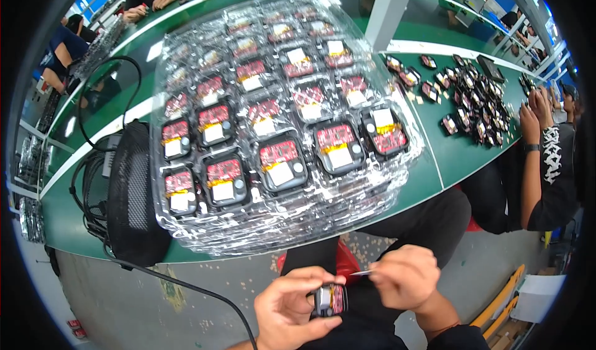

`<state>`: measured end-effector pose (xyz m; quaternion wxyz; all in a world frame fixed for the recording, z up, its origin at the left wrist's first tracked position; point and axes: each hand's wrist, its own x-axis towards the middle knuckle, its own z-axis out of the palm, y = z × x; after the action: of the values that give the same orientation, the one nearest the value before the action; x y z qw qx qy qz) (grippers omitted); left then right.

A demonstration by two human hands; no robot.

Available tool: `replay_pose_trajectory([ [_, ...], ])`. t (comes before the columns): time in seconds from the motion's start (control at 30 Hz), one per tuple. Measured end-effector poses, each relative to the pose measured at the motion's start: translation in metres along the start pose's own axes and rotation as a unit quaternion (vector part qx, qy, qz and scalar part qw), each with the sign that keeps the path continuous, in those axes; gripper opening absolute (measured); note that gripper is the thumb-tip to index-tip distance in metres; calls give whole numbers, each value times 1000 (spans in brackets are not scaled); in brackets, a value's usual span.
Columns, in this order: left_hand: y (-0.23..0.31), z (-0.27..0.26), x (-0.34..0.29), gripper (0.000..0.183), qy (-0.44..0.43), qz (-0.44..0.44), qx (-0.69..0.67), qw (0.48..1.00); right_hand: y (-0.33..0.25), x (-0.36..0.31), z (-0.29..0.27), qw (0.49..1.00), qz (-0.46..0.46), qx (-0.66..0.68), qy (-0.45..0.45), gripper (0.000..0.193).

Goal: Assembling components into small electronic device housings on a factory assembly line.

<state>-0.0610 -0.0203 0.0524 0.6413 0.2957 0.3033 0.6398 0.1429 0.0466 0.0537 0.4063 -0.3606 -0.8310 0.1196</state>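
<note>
Above my lap, my left hand grips a small black device housing by its edges, between thumb and fingers. A red circuit board and a silvery block show inside the housing. To its right, my right hand is closed on a thin pointed metal tool. The tool's tip points left toward the housing, a short gap away from it. Whether it is a tweezer or a blade, I cannot tell. Beyond my hands, a stack of clear plastic trays holds several similar housings with red boards.
The trays stand on a green table. At their left lie a black mesh bag and black cables. A pile of small devices covers the right side, where a co-worker's hands are busy. A grey post rises behind.
</note>
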Motion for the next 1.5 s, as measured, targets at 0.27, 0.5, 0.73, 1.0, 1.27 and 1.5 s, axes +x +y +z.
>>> replay_pose_trajectory([
  [0.27,86,26,66,55,-35,320,488,812,66,29,-16,955,202,35,217,8],
  [0.5,100,50,147,27,68,306,688,655,105,47,-4,952,248,6,178,9],
  [0.73,100,44,153,23,51,249,755,605,103,58,-9,948,290,4,133,10],
  [1.0,97,41,143,25,27,262,806,530,122,87,-3,964,225,-126,65,31],
  [1.27,97,33,138,35,-17,254,823,508,126,106,0,933,253,-252,-29,45],
  [1.5,100,30,135,38,-47,192,823,532,113,85,-15,951,253,-176,-26,25],
])
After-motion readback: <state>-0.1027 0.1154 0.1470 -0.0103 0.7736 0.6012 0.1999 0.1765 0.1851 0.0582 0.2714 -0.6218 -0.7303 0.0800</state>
